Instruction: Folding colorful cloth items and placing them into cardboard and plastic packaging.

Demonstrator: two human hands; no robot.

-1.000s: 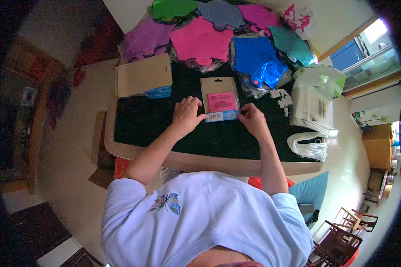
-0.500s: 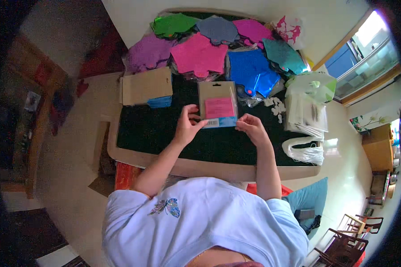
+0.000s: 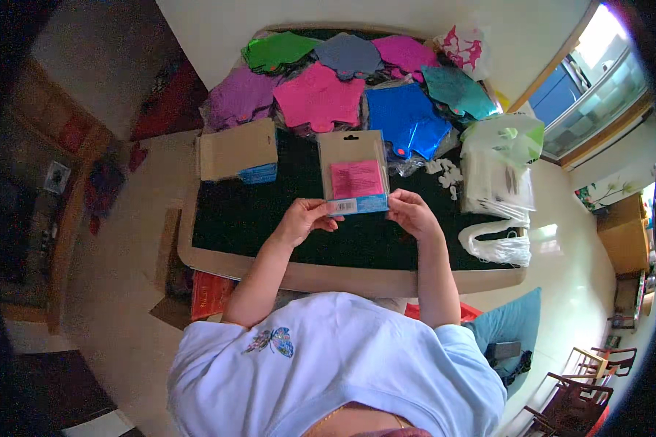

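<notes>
A clear flat package [image 3: 350,151] with brown card backing, a pink insert and a blue printed strip along its lower edge is held over the dark green tabletop [image 3: 306,156]. My left hand [image 3: 302,221] pinches its lower left corner, thumb over the blue strip. At the lower right corner, the fingers of my right hand [image 3: 413,213] close on the package edge. Left of it lies a stack of brown cards [image 3: 238,154] with blue edges showing at its lower right.
Behind lie several flat shiny piles: green, grey, purple, a pink pile [image 3: 318,96] and a blue pile [image 3: 404,120]. To the right are small white pieces [image 3: 448,175], clear plastic bags [image 3: 497,186] and a white string bundle [image 3: 504,250]. The table's pale rim [image 3: 342,279] runs nearest me.
My left hand has moved down and its fingers have closed under the package's lower left corner. The package has come slightly nearer. My right hand keeps its hold.
</notes>
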